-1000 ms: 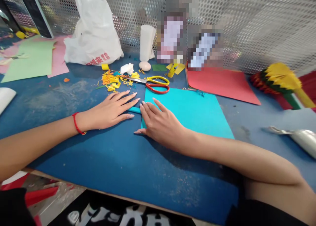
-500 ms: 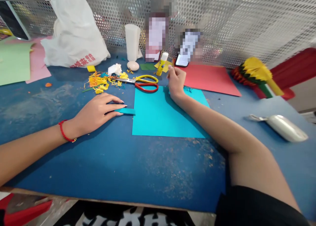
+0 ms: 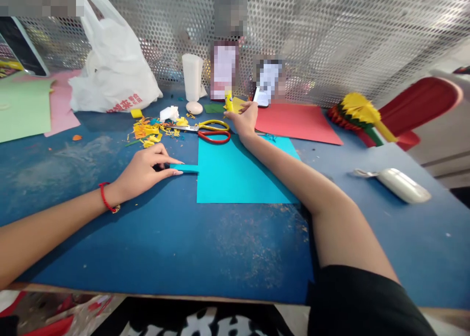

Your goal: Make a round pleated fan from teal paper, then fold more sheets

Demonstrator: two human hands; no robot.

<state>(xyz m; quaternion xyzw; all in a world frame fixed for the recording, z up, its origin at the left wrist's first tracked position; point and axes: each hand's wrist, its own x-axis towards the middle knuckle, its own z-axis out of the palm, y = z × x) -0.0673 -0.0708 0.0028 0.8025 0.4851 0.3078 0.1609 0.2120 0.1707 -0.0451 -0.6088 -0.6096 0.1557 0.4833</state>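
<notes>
My left hand [image 3: 145, 172] pinches a folded blue paper strip [image 3: 189, 168] between thumb and fingers, just over the table. The strip's far end meets the left edge of a bright blue paper sheet [image 3: 235, 179]. Beyond that sheet, my right hand [image 3: 244, 121] has its fingers closed around the lower part of a yellow glue stick [image 3: 229, 101]; the fingers hide its bottom. Scissors [image 3: 213, 131] with yellow and red handles lie to the left of my right hand, partly over the sheet's top edge.
Yellow and orange paper scraps [image 3: 147, 129] lie behind my left hand. Along the back are a white plastic bag [image 3: 113, 67], a white paper roll [image 3: 192, 77], two phones and red paper [image 3: 297, 123]. At right sit a yellow paper flower [image 3: 362, 110] and a white case [image 3: 404, 185].
My right hand has moved left and taken hold of the glue stick, which stood free beside it. My left fingers have closed more tightly on the strip. The camera view has shifted slightly.
</notes>
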